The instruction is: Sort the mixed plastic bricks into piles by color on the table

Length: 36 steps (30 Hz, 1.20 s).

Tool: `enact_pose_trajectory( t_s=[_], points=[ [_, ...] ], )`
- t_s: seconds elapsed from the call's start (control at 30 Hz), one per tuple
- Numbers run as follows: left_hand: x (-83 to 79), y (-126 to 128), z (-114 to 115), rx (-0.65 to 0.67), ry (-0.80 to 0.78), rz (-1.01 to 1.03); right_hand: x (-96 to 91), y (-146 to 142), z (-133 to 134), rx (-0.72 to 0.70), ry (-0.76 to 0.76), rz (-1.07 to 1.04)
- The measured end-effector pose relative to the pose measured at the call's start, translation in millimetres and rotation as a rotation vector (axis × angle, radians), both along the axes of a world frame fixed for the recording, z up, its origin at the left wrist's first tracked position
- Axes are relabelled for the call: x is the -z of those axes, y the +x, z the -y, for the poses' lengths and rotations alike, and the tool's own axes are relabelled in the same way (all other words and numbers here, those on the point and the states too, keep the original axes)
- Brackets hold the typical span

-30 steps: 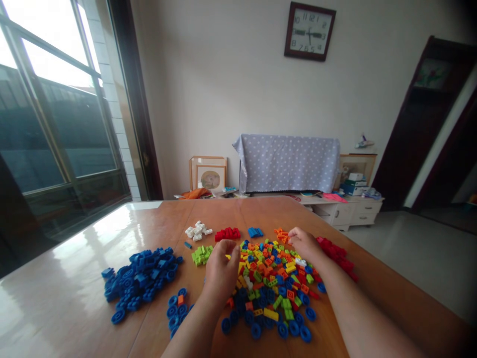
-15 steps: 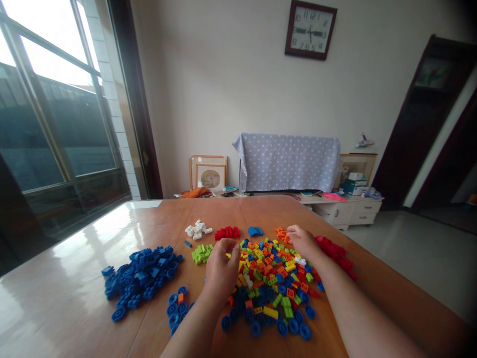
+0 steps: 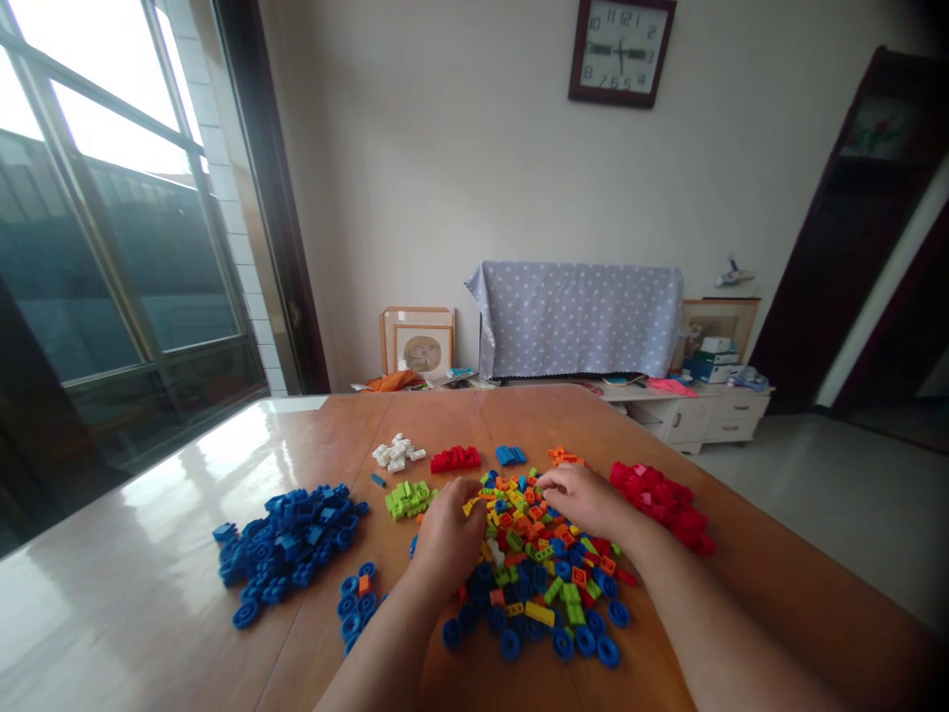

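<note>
A mixed heap of small coloured bricks (image 3: pixel 545 564) lies on the wooden table (image 3: pixel 185 593) in front of me. My left hand (image 3: pixel 446 534) rests at the heap's left edge, fingers curled, pinching a small yellow brick (image 3: pixel 470 506). My right hand (image 3: pixel 582 497) lies over the heap's far part, fingers bent down among the bricks; what they hold, if anything, is hidden.
Sorted piles ring the heap: blue pieces (image 3: pixel 286 539) at left, green (image 3: pixel 406 497), white (image 3: pixel 396 454), red (image 3: pixel 454 459), blue (image 3: pixel 509 455) and orange (image 3: pixel 563 457) behind, a larger red pile (image 3: pixel 663 499) at right. Blue wheels (image 3: pixel 553 643) lie at the front.
My right hand has drawn back from the orange pile to the far middle of the heap. My left hand has stayed at the heap's left edge. The view has tilted slightly.
</note>
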<state>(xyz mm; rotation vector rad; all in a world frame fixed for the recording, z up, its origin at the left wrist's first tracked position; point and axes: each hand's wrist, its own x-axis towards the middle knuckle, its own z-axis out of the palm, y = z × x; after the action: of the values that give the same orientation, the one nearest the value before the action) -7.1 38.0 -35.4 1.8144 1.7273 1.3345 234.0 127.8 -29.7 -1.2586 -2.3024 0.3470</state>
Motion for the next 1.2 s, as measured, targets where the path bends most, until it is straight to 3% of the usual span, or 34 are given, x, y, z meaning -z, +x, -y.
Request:
enact_pose_trajectory(
  t_s=[0.27,0.5,0.87,1.2],
  points=[
    [-12.3,12.4,18.6,0.276,-0.099,-0.379,-8.8,-20.9,24.9,-0.177,-0.005,0.117],
    [-8.2,8.8,14.3,0.228,-0.15,-0.474,-9.4,-13.6,23.2,-0.145,-0.03,0.131],
    [-5.7,5.1,12.1,0.088,-0.076,-0.486,-17.5,-20.6,36.1,-0.092,-0.025,0.212],
    [-4.9,12.1,12.7,0.12,-0.019,-0.407,-11.1,-26.4,37.0,-0.134,-0.02,0.206]
  ],
)
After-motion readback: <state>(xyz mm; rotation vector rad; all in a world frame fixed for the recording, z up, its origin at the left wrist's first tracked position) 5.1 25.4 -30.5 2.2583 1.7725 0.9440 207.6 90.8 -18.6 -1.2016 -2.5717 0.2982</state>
